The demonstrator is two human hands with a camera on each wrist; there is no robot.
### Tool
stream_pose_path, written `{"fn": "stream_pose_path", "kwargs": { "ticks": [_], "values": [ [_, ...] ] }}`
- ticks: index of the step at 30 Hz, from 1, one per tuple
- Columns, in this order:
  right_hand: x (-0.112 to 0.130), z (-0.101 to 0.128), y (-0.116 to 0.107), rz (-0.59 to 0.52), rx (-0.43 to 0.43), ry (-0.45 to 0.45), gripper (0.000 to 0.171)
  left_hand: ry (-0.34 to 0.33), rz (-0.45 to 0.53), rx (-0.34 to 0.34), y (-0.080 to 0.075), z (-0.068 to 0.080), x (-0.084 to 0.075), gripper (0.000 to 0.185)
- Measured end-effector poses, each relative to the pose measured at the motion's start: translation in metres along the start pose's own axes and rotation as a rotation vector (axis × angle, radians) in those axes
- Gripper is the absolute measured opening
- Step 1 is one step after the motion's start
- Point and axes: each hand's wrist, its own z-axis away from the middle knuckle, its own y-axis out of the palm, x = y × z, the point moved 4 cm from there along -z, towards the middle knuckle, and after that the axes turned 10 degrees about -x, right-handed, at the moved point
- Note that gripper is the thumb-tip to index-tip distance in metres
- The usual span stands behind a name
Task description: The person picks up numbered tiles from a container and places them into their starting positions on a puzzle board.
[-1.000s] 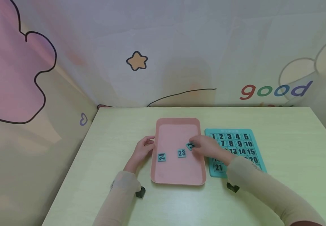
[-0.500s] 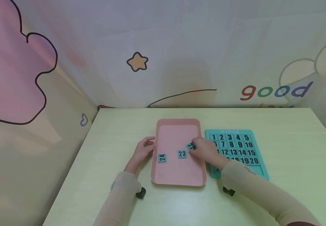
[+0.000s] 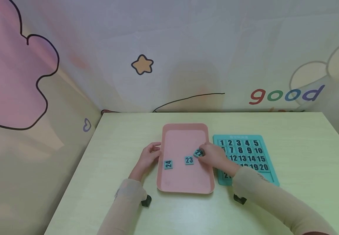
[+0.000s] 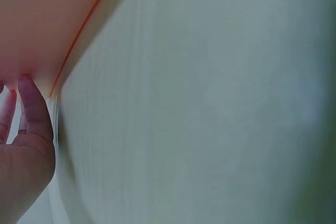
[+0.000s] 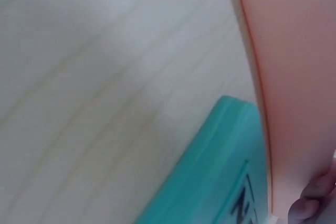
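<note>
In the head view my right hand is over the right side of the pink tray and pinches a teal number tile marked 22 between thumb and fingertips. Just left of it lies a tile marked 23, face up. Further left is another tile, marked 24 and turned sideways. My left hand rests its relaxed fingers against the tray's left rim. The left wrist view shows the thumb on the tray's outer wall. Only part of my right hand enters the right wrist view.
Right of the tray lies a teal number board with rows of numbered tiles, partly covered by my right wrist and sleeve. Both stand on a pale wooden table. A wall with printed drawings rises behind the table's far edge.
The 22 tile has turned in my right fingers, its number now nearer upright. My right hand and forearm have shifted slightly. The left hand stays at the tray's rim.
</note>
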Motion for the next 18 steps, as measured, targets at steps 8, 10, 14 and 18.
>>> {"fn": "stream_pose_path", "kwargs": {
  "ticks": [8, 10, 14, 18],
  "values": [
    [0.001, 0.011, -0.022, -0.128, -0.025, -0.068, 0.04, 0.001, 0.008, 0.002, 0.0, 0.0, 0.0, 0.038],
    [-0.001, 0.015, -0.029, -0.161, -0.026, -0.07, 0.041, 0.002, 0.012, 0.002, 0.0, 0.0, 0.0, 0.038],
    [-0.009, 0.024, -0.043, -0.173, -0.044, -0.105, 0.038, 0.006, 0.02, 0.008, 0.0, 0.0, 0.0, 0.038],
    [-0.022, 0.034, -0.053, -0.165, -0.065, -0.147, 0.036, 0.012, 0.027, 0.009, 0.0, 0.001, 0.0, 0.038]
  ]
}}
